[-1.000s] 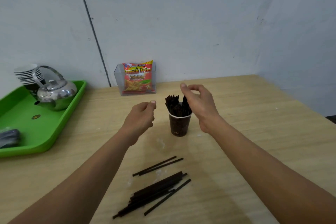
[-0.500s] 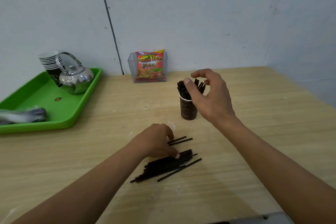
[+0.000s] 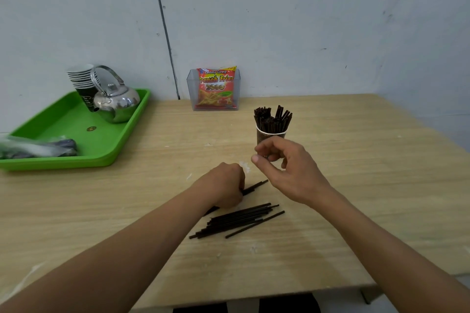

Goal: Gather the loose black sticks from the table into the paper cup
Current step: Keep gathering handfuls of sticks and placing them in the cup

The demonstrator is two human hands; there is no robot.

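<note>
Two stray black sticks (image 3: 254,187) pinched under left hand (image 3: 225,185) on desk (image 3: 356,185); right hand (image 3: 290,168) empty, fingers (image 3: 255,159) loosely apart; best lifted level, then upended into paper cup (image 3: 270,136)

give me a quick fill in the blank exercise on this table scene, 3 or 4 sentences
1. The paper cup holding upright black sticks stands on the ____ table.
2. The metal kettle sits on a ____ tray.
3. The ____ hand is down on a pair of loose black sticks.
4. The snack packet stands in a clear ____ against the wall.

Missing words: wooden; green; left; box
</note>
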